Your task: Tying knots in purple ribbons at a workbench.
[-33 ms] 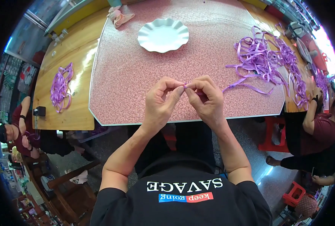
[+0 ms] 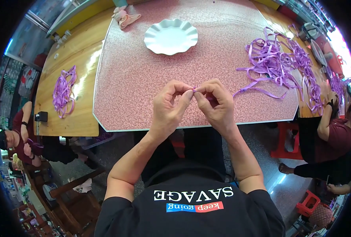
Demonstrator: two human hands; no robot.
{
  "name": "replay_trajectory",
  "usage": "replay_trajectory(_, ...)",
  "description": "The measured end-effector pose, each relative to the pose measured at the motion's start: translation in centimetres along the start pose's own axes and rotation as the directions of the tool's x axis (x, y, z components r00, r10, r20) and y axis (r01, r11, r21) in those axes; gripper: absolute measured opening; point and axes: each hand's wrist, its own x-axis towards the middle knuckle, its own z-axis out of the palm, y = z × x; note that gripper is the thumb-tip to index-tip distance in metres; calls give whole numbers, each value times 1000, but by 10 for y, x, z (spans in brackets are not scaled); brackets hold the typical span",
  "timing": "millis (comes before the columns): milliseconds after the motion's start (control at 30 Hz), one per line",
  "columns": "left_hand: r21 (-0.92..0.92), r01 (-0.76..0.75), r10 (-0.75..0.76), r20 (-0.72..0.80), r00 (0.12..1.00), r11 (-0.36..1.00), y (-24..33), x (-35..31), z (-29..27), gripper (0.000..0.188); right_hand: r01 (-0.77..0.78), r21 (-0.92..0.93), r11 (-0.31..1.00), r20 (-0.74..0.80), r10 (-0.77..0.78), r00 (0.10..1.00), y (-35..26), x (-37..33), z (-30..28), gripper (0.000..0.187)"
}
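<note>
My left hand and my right hand meet fingertip to fingertip over the near part of the pink speckled table mat. Thumb and forefinger of each are pinched on a small bit of purple ribbon, mostly hidden by the fingertips. From behind my right hand a length of purple ribbon runs right across the mat. It leads toward a large loose tangle of purple ribbons. A white plate with a wavy rim lies farther off, beyond my hands.
A smaller bundle of purple ribbon lies on the wooden table at left. A crumpled pale cloth rests at the mat's far left corner. People sit at both sides, and a red stool stands at right.
</note>
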Motion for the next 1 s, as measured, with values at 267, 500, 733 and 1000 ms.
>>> replay_trajectory(267,221,-75,71,26,997,972,-4,6,4,6,-89,-76,993,1,90,996,-7,0,-5,3)
replay_trajectory(500,447,-288,253,137,958,847,-1,11,-2,13,-312,99,945,76,306,949,-9,-2,-10,8)
replay_trajectory(733,613,-497,550,119,826,614,-4,17,5,25,-560,573,599,140,601,787,-8,-5,-5,12)
replay_trajectory(1000,520,-356,360,98,928,776,2,14,3,17,-452,552,701,58,508,859,1,-12,-2,10)
